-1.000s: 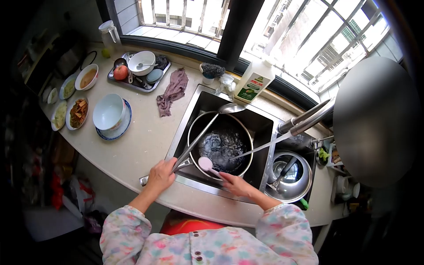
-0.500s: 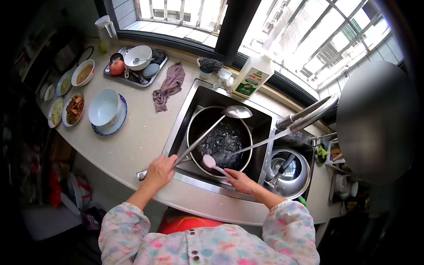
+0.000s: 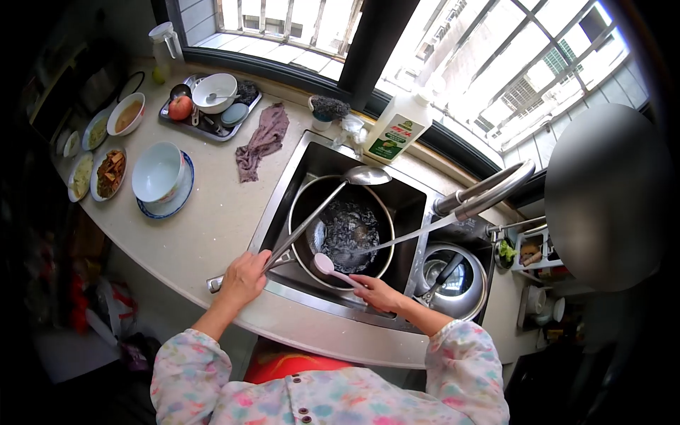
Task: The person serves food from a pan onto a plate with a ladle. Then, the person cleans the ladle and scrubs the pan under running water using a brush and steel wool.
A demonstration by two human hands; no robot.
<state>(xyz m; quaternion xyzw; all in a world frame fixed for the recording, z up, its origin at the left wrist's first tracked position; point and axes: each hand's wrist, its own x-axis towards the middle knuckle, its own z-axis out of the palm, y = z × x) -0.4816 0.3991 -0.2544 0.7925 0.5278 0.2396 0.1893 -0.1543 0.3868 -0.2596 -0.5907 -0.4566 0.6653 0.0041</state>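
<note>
My left hand (image 3: 244, 278) is closed round the long handle of a steel ladle (image 3: 312, 218) and the handle of a dark pan (image 3: 292, 246). The ladle lies across the pan, its bowl over the far rim. The pan sits in the sink (image 3: 268, 225) with bubbly water inside. In my right hand (image 3: 380, 293) is a pink-handled scrub brush (image 3: 324, 263), held over the near side of the pan; its bristles cannot be made out. A stream from the faucet (image 3: 489, 196) runs into the pan.
Right of the pan, a lidded steel pot (image 3: 462, 296) fills the second basin. A white bottle (image 3: 397, 134) and a purple cloth (image 3: 263, 142) lie behind and left of the sink. Further left are a metal tray (image 3: 230, 134), a white bowl (image 3: 157, 172) and several dishes of food.
The whole view has shifted slightly, so most things appear a little further left. Both hands keep their holds. More of the pan's shiny inner left side shows.
</note>
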